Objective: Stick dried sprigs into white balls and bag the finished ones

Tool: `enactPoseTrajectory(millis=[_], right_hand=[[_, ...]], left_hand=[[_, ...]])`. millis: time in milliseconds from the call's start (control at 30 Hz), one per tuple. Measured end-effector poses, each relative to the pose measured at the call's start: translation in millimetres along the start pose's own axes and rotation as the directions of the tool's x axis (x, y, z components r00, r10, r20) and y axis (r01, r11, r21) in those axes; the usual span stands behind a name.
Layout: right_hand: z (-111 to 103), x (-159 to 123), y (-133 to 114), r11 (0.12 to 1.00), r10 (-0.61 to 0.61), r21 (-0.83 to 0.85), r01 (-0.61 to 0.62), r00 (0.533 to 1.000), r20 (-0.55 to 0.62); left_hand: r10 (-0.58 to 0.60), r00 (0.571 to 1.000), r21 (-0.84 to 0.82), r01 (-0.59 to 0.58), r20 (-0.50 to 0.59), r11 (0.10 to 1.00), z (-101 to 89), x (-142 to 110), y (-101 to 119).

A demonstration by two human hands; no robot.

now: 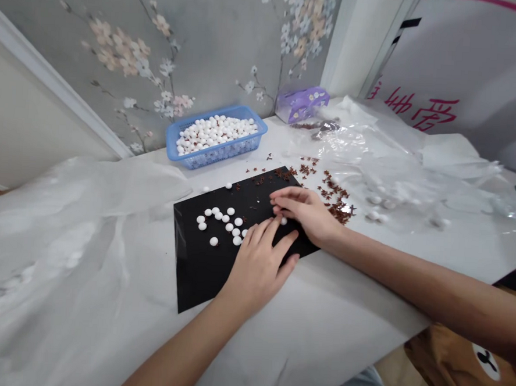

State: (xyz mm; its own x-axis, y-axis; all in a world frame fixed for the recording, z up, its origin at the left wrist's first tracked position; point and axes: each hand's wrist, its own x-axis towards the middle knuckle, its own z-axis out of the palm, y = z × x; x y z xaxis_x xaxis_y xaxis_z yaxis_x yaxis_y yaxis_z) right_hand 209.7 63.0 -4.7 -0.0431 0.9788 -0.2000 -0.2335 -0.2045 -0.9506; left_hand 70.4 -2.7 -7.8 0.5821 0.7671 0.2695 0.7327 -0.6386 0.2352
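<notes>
My left hand [260,260] lies over the black mat [200,277], fingers stretched out and slightly spread, its fingertips close to several white balls [229,227]. Just beyond it, my right hand [307,214] is closed in a pinch above the mat. Whatever sits between those fingertips is too small or hidden to name. One white ball [283,221] shows under the right hand. Small reddish-brown star-shaped pieces [338,204] are scattered on the table beside the right hand, and some lie on the mat's far edge.
A blue basket [221,151] full of white balls stands against the wall. Behind the mat on the right are a purple package [305,105] and crumpled clear plastic bags [398,184], some holding white balls. White plastic sheeting [85,223] covers the left side.
</notes>
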Motion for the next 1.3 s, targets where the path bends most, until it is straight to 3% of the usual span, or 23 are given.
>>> enactPoseTrajectory(millis=[67,133,233,367,500,600,800,900,1000,1167,1300], right_hand=[[4.6,-4.3,3.9,0.992,0.026,0.119,-0.034,0.998,0.062],[4.3,-4.5,3.5,0.985,-0.009,0.17,0.005,1.0,0.025],[-1.1,-0.3,-0.8,0.985,-0.113,0.127,0.119,0.992,-0.055],[-3.2,-1.2,-6.0,0.977,-0.212,-0.005,0.212,0.977,0.028],[1.2,-10.3,-8.3,0.917,-0.36,-0.159,0.365,0.931,0.06],[2.1,-14.3,-7.4,0.852,-0.442,-0.291,0.436,0.896,0.048],[0.2,-14.3,-3.6,0.69,-0.577,-0.465,0.555,0.809,0.111],[-0.1,-16.2,-4.8,0.621,-0.613,-0.53,0.577,0.779,0.129],[-0.7,-19.2,-5.5,0.581,-0.631,-0.554,0.596,0.76,0.156],[-2.0,-23.5,0.8,0.474,-0.631,-0.531,0.703,0.691,0.352],[-2.1,-25.2,3.8,0.422,-0.623,-0.567,0.707,0.681,0.386]], left_hand=[[-0.039,0.999,0.009,0.039,-0.014,0.999,1.5,-0.1,-1.1],[-0.063,0.998,-0.006,0.062,-0.029,0.998,3.5,-0.8,-3.3],[-0.074,0.996,-0.075,0.07,-0.049,0.995,6.2,-2.6,-7.0],[-0.097,0.985,-0.227,0.062,-0.145,0.972,5.8,-5.0,-8.4],[-0.258,0.919,-0.379,0.134,-0.297,0.916,1.0,-5.2,-6.6],[-0.358,0.867,-0.467,0.172,-0.346,0.867,-2.3,-4.5,-6.1],[-0.428,0.853,-0.573,0.199,-0.297,0.795,-2.7,-5.5,-5.4],[-0.491,0.825,-0.622,0.234,-0.279,0.747,-2.6,-5.1,-5.0],[-0.562,0.788,-0.68,0.269,-0.252,0.682,-3.9,-3.2,-6.0],[-0.625,0.759,-0.763,0.292,-0.182,0.577,-5.7,-2.2,-8.6],[-0.623,0.76,-0.755,0.296,-0.185,0.586,-5.9,-3.3,-8.2]])
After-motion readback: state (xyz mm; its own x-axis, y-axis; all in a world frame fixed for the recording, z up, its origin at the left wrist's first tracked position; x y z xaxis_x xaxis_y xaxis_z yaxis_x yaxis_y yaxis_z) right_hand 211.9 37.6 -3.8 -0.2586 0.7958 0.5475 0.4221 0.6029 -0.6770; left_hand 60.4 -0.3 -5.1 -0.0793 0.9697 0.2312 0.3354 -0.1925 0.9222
